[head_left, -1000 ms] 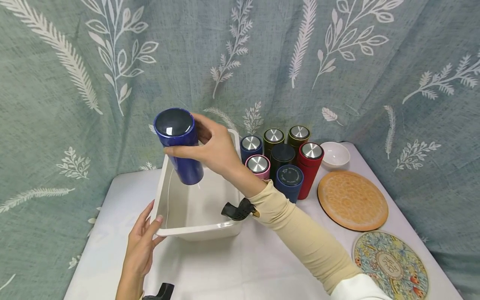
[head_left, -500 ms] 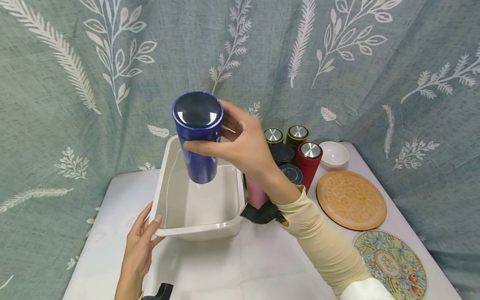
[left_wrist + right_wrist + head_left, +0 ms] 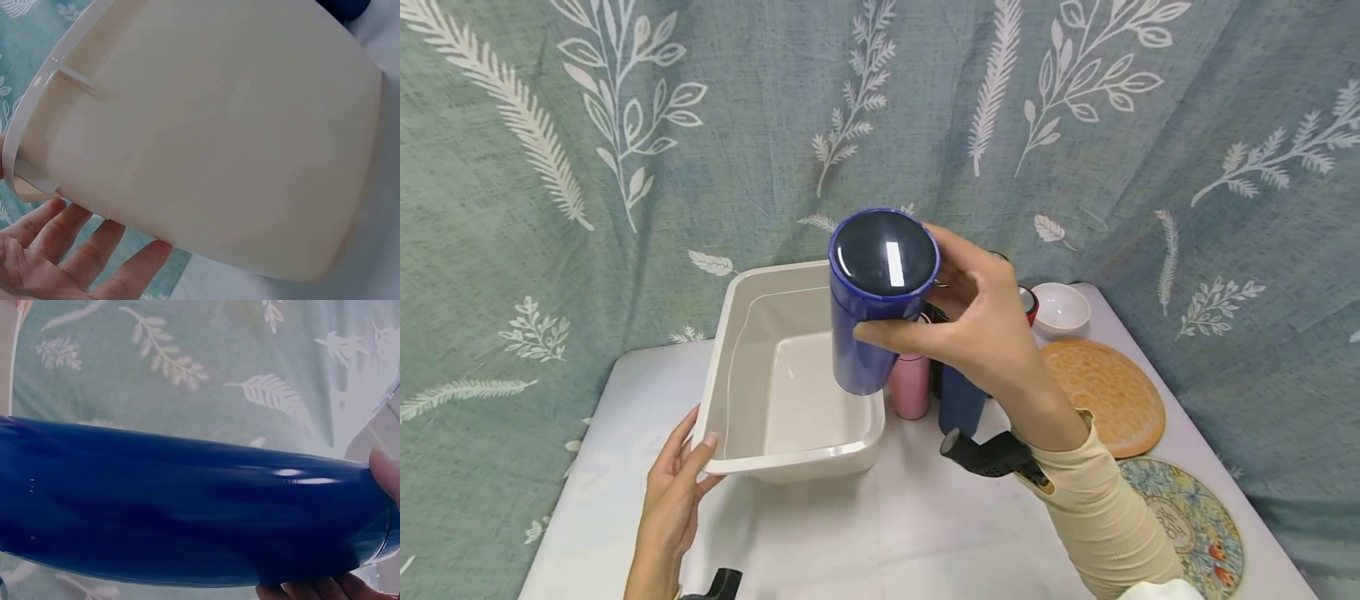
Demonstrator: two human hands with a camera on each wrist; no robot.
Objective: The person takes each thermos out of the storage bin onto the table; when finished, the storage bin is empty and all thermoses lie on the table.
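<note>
Glossy blue bottle (image 3: 874, 304) hangs mid-frame over the tub (image 3: 790, 454), looking slick and rigid; right hand (image 3: 977, 329) wraps its upper body, left hand (image 3: 677, 492) rests flat-fingered against the tub's rim.

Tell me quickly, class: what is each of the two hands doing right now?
Left hand: open, straight fingers resting on the near-left corner of the white basin.
Right hand: closed around the blue bottle, held in the air.

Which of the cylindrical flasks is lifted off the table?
The glossy blue flask, gripped by the right hand above the white tub; the pink flask and others stand on the table.
</note>
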